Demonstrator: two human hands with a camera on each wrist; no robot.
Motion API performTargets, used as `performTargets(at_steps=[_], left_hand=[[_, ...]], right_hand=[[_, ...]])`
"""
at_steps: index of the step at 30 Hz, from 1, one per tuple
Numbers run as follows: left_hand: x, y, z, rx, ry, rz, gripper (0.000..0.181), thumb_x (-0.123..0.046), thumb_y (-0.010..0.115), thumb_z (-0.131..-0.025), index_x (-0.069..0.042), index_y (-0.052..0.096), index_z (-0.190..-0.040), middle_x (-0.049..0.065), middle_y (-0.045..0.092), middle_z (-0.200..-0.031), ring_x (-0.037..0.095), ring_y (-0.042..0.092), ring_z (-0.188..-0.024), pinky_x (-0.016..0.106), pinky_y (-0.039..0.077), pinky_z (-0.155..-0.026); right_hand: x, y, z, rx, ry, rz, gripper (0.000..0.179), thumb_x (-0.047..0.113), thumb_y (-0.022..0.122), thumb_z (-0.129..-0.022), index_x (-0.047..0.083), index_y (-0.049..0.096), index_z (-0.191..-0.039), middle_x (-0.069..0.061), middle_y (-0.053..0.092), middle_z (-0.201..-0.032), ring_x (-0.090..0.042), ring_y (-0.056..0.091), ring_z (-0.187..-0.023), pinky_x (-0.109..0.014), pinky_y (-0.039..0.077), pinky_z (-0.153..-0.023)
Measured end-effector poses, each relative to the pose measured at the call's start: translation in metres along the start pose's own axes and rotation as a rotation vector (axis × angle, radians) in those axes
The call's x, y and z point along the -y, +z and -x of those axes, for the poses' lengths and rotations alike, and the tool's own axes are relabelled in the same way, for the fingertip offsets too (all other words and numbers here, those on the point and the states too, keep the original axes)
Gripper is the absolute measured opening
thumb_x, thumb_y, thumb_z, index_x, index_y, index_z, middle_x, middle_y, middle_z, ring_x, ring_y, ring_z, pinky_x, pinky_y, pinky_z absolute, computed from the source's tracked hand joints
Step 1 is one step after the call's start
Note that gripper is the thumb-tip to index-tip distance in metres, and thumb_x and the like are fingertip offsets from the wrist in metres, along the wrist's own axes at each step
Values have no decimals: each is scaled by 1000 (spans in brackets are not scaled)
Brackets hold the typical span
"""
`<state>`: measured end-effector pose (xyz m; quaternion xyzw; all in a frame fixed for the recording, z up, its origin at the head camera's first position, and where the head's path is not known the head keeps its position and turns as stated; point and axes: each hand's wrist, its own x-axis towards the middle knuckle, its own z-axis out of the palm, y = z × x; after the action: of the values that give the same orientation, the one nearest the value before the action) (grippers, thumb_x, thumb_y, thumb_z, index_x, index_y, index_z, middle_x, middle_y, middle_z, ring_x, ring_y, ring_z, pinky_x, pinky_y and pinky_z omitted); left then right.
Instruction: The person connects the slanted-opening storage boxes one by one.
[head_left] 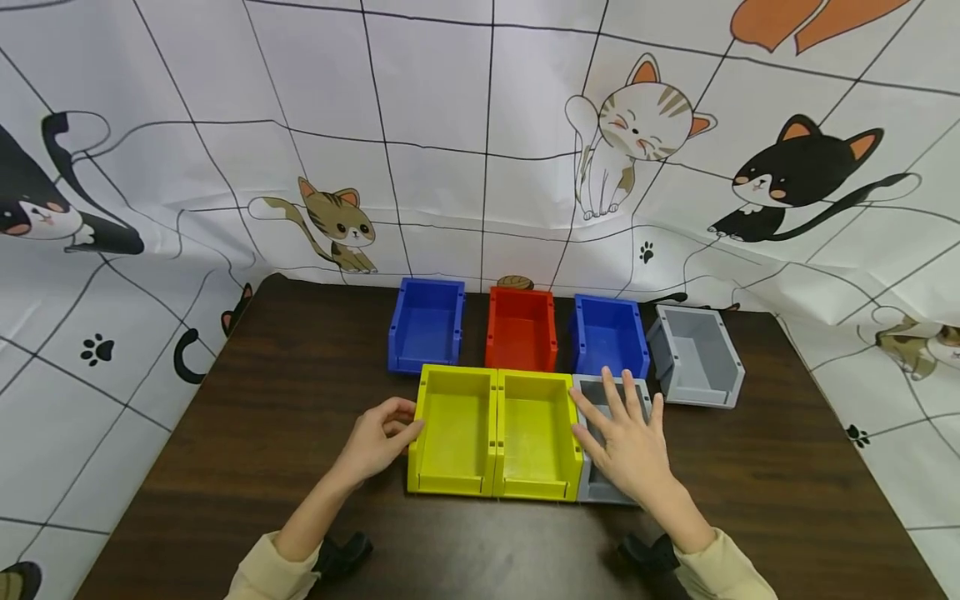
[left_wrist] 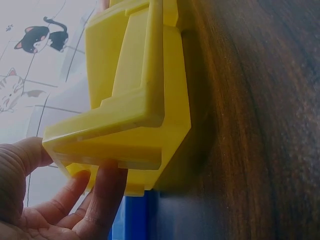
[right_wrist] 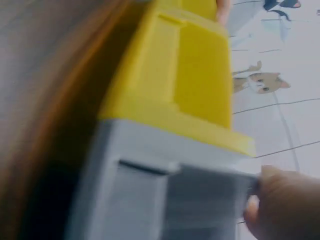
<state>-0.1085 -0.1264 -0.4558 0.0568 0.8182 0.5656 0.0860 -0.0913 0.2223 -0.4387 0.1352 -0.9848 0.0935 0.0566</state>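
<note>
Two yellow bins stand side by side, the left yellow bin (head_left: 455, 429) touching the right yellow bin (head_left: 534, 433). Against the right one sits a front grey bin (head_left: 597, 485), partly covered by a hand in the head view. My left hand (head_left: 381, 442) pinches the left bin's outer side wall; in the left wrist view the thumb is at the rim and fingertips (left_wrist: 111, 175) lie against the side. Over the front grey bin, my right hand (head_left: 630, 446) spreads its fingers straight. The right wrist view, blurred, shows that hand by the grey bin's back edge.
Behind stands a row of a blue bin (head_left: 426, 325), a red bin (head_left: 521, 329), another blue bin (head_left: 611, 333) and a grey bin (head_left: 697, 354). They rest on a dark wooden table (head_left: 225, 467). A white cloth (head_left: 435, 83) printed with cats hangs behind it.
</note>
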Motion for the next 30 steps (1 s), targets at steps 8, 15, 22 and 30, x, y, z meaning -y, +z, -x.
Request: performTargets(at_steps=[8,15,22,30], left_hand=[[1,2,1,6,-4,5,25,-8,64,-89,6,58,-109,14,63,-97,19,65,-76,28,54,-59],[0,0,0,1,-15,6,25,-8,64,-89,5,58,-109,14,63,-97,20,65,-77,29,54,-59],[2,-1,0,5,1,5,26,-8,64,-89,6,58,-110,15,63,-98,20,65,-76,31,55,-60],[3,-1,0,4,3,-2,26,-7,64,-89,6,58,-109,15,63,-98,19,65,-75,30,54,-59]], right_hand=[[-19,-12,-10,-211,-32,-242,49,23,69,-85,4,56,-129,-23,50,-132,-41,39,-127,-62,30,-98],[-57,-25,-25,-341,73,-424,36,8,67,-85,-4,61,-118,-24,63,-106,-37,57,-92,-48,47,-74],[-93,-39,-27,-394,259,-579,34,11,66,-87,-5,61,-117,-23,62,-113,11,50,-93,-5,42,-74],[-132,-50,-30,-443,427,-643,39,17,67,-87,-4,60,-120,14,64,-97,14,52,-84,-4,40,-69]])
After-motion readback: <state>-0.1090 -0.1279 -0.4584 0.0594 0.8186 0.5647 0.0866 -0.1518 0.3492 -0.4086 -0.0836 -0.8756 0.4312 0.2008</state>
